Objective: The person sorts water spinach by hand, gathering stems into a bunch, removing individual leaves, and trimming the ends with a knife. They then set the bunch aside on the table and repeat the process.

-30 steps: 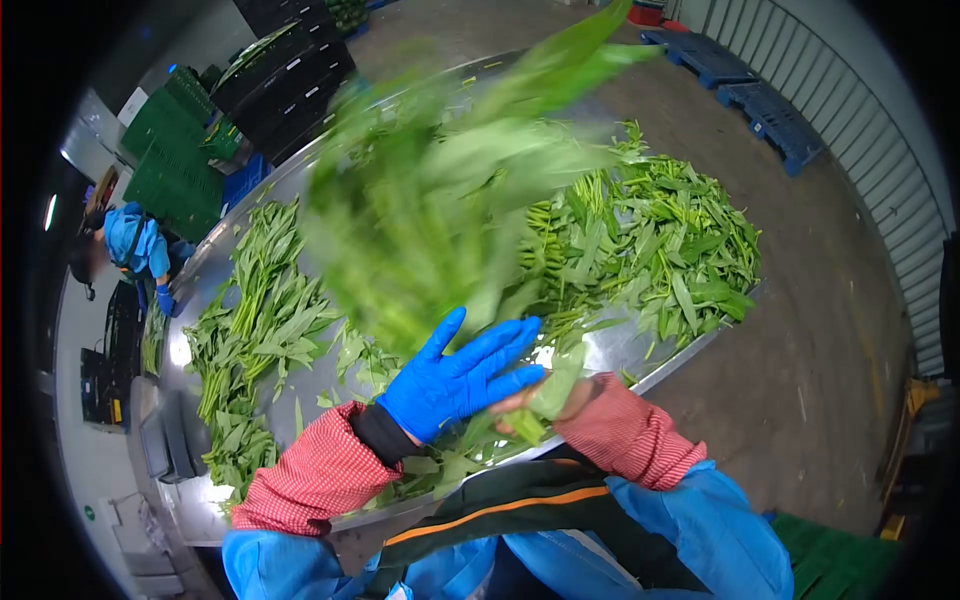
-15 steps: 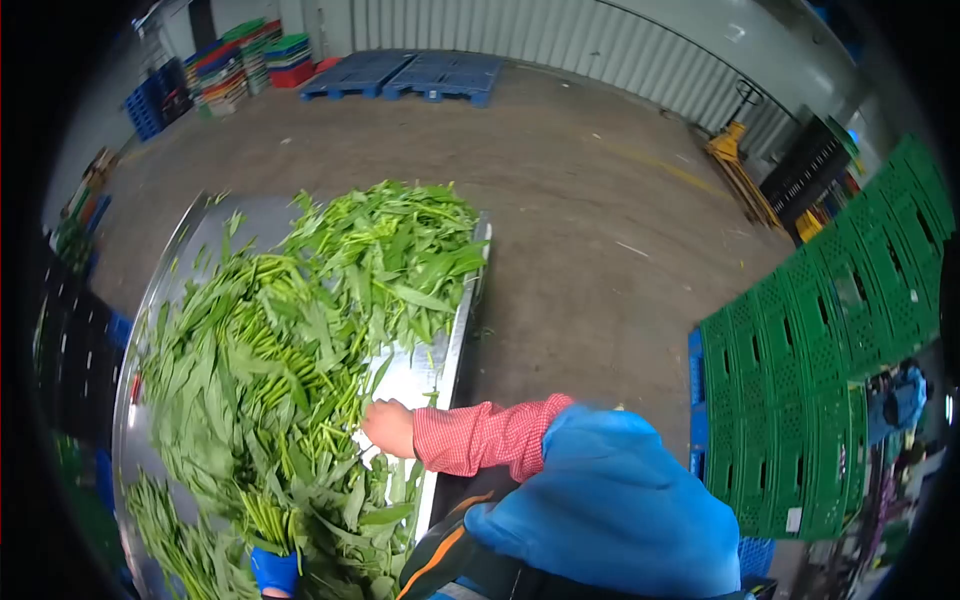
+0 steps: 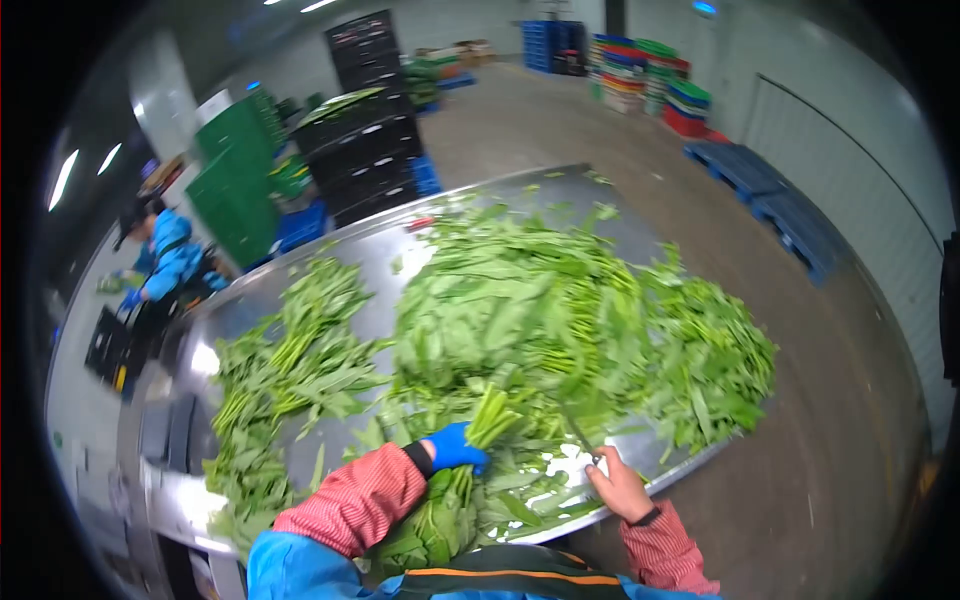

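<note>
1. Gripping a bunch of greens (image 3: 440, 515), the gloved left hand (image 3: 455, 447) is closed round its stems at the near edge of the steel table (image 3: 300, 270).
2. Bare right hand (image 3: 620, 485) sits curled at the rim beside the leaf pile (image 3: 520, 310); I cannot tell if it's pinching anything.

no writing, label, brand, number or sign can be read: the black crates (image 3: 365, 110), the green crates (image 3: 235, 170) and the steel table (image 3: 375, 250) are too small and blurred to show any lettering.
</note>
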The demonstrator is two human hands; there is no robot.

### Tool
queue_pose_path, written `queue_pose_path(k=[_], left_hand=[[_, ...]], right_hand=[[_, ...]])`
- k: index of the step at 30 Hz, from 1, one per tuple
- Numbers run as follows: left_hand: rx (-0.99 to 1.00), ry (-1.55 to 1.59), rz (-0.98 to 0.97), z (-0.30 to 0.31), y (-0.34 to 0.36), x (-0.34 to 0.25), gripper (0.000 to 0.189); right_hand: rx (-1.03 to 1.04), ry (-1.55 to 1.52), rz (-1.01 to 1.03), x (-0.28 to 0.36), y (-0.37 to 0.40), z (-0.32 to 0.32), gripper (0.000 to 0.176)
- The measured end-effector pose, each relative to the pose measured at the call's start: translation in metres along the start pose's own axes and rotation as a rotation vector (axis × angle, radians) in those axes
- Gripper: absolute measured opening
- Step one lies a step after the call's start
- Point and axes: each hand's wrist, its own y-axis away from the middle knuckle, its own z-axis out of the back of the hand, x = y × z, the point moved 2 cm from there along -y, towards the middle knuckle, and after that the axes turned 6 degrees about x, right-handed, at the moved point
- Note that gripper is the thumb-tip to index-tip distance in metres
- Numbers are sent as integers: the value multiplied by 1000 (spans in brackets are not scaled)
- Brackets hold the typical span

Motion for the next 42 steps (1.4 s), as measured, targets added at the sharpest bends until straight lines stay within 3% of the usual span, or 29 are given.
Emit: queue_pose_path(k=[4, 6, 9, 12, 14, 16, 19, 23, 27, 30, 31, 34, 35, 38, 39, 42], left_hand=[[-16, 96, -24, -3, 3, 1, 15], [-37, 122, -25, -4, 10, 3, 15], [-78, 93, -6, -8, 22, -17, 15], [-70, 134, -34, -5, 23, -4, 14], [-92, 110, -45, -3, 24, -4, 10], [-94, 166, -10, -4, 28, -5, 10], [-89, 226, 3, -4, 21, 4, 18], [-82, 272, 33, -11, 18, -6, 15], [-36, 238, 26, -25, 13, -27, 14], [-105, 152, 36, -30, 14, -38, 15], [-130, 158, 81, -29, 18, -41, 27], [-524, -424, -162, -20, 30, -45, 31], [-582, -596, -1, -18, 35, -53, 37], [-641, -879, 162, -25, 28, -59, 37], [-634, -945, 114, -28, 24, -64, 37], [-622, -1129, -16, -39, 20, -78, 35]], right_hand=[[-20, -174, 235, 20, -14, -25, 31], [180, -507, 51, 30, -22, -37, 25], [31, -384, 388, 25, -39, -57, 21], [177, -513, 151, 44, -39, -53, 21], [206, -425, 61, 55, -39, -47, 23], [8, -300, 337, 73, -39, -41, 24], [-61, -182, 452, 86, -39, -37, 20], [-199, 179, 651, 107, -38, -34, 18], [-240, 426, 631, 113, -51, -48, 12], [-202, 360, 587, 73, -62, -55, 12], [-162, 387, 560, 52, -61, -56, 12], [-163, 409, 340, 20, -48, -43, 11], [-193, 346, 358, 23, -43, -38, 9], [-335, 264, 493, 69, -43, -26, 7], [-356, 255, 566, 87, -44, -25, 7], [-213, 281, 449, 83, -57, -41, 8]])
